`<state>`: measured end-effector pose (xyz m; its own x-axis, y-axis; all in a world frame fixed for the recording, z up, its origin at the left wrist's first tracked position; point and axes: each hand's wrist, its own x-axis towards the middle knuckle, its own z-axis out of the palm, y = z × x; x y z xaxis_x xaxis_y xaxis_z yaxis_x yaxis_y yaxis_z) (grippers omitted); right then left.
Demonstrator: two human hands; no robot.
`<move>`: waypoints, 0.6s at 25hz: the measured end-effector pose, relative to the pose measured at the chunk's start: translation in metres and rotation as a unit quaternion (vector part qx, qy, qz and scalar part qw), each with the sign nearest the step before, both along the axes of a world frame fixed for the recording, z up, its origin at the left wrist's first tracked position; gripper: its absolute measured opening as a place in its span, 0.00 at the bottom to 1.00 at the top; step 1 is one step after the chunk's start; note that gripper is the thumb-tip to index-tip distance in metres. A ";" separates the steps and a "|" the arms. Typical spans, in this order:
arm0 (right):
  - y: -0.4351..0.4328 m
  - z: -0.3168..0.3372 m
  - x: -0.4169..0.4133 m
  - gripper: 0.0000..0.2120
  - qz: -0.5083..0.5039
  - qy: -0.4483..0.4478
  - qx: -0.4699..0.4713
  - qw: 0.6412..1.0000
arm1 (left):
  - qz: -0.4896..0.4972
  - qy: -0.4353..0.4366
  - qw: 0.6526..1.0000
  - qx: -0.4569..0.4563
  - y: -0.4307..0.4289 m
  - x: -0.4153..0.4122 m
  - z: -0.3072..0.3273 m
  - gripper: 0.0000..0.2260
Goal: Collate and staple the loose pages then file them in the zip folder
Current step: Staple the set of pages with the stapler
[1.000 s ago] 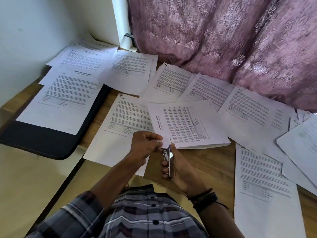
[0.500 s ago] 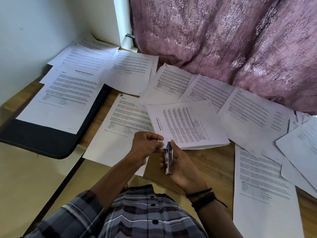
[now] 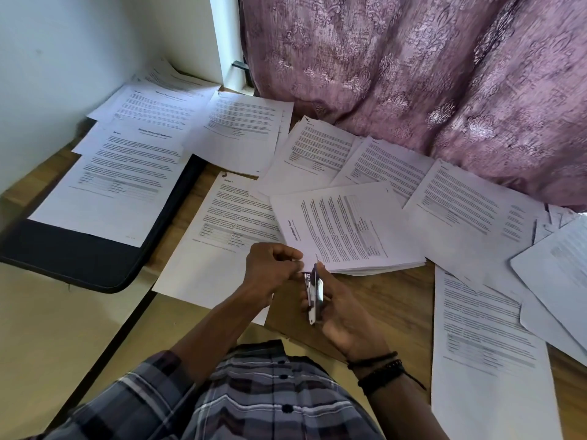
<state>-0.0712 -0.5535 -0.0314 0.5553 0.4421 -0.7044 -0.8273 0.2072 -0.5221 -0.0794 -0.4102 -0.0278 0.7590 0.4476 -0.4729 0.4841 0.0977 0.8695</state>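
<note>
The left hand (image 3: 273, 274) has its fingers curled and pinches the near corner of a thick stack of white printed pages (image 3: 346, 230); the right hand (image 3: 344, 315) is wrapped round a small silver metal stapler (image 3: 314, 295), whose nose points at that same corner, just beside the left fingertips; whether the paper sits inside the stapler's mouth I cannot tell. The stack lies turned sideways on the brown wooden tabletop (image 3: 390, 303), directly beyond both hands, its far part resting over other paper; black beaded wristbands (image 3: 379, 368) circle the right wrist, and a plaid shirt (image 3: 254, 395) fills the near edge of the view.

A flat black zip folder (image 3: 79, 255) lies at the left end of the tabletop, well apart from the hands, with a printed sheet on top of it; loose white printed sheets (image 3: 476, 204) are spread overlapping along the back and down the right side. A mauve patterned curtain (image 3: 413, 74) hangs behind them, its hem touching the paper; a white wall (image 3: 79, 52) closes the left corner.
</note>
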 end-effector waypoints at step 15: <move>0.011 0.001 0.014 0.14 -0.041 0.041 0.031 0.998 | -0.027 -0.042 0.998 0.040 -0.008 -0.008 0.001 0.11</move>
<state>-0.0576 -0.5424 -0.0308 0.5320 0.4416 -0.7225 -0.8463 0.3048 -0.4369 -0.0869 -0.4178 -0.0266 0.8183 0.4387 -0.3714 0.4128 0.0012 0.9108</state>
